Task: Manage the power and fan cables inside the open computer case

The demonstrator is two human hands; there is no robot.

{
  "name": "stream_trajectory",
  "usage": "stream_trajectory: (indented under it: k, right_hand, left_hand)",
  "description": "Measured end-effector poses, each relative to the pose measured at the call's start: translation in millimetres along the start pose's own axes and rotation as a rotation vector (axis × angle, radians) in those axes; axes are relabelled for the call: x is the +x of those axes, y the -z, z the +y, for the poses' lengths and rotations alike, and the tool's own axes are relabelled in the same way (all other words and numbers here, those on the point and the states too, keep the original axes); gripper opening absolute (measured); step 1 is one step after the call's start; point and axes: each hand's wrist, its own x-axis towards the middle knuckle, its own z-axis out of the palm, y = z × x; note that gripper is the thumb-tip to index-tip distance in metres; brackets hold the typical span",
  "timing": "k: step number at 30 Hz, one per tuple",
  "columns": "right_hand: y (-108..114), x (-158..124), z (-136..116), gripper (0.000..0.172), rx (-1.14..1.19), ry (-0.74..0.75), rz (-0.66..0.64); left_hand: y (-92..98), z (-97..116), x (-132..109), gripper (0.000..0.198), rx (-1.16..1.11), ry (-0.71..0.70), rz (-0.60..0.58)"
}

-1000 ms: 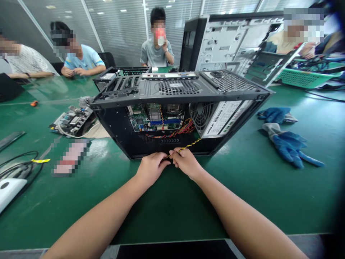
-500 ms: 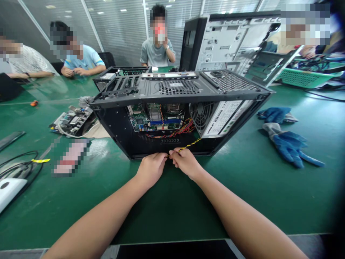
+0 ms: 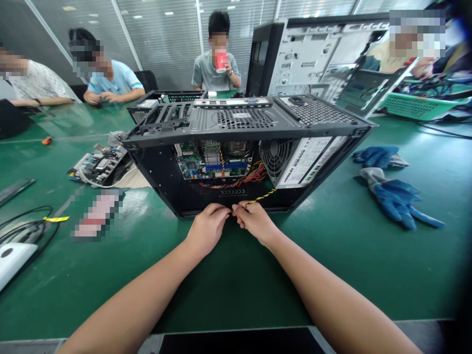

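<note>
An open black computer case (image 3: 243, 123) lies on its side on the green table (image 3: 332, 255), its inside facing me. Within it I see a motherboard (image 3: 214, 160), a power supply with a fan (image 3: 295, 160) and a bundle of coloured wires (image 3: 243, 181). A twisted yellow-and-black cable (image 3: 260, 197) runs out of the case to my hands. My left hand (image 3: 207, 229) and my right hand (image 3: 253, 221) meet at the case's front edge, both pinching the end of that cable between their fingertips.
Two blue work gloves (image 3: 393, 196) lie to the right. A loose circuit board (image 3: 99, 164) and black cables (image 3: 25, 228) are on the left. A second upright grey case (image 3: 313, 59) stands behind. Several people sit at the far side; one holds a red cup (image 3: 220, 61).
My hands have stayed at the cable end, with only small finger shifts. The person at the far side has lowered the red cup a little.
</note>
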Motion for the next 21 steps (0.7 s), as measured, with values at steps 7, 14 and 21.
stream_trajectory:
  k: [7, 14, 21]
  right_hand:
    - [-0.1, -0.5, -0.7, 0.027, -0.05, 0.022, -0.013]
    - [1.2, 1.0, 0.9, 0.025, -0.088, 0.036, -0.023]
    - [0.1, 1.1, 2.8, 0.027, -0.059, 0.016, -0.006]
  left_hand:
    - [-0.8, 1.2, 1.6, 0.017, -0.046, 0.097, -0.062]
    - [1.4, 1.7, 6.3, 0.018, -0.297, 0.24, -0.118]
    - [-1.3, 1.0, 4.6, 0.013, -0.239, 0.162, -0.087]
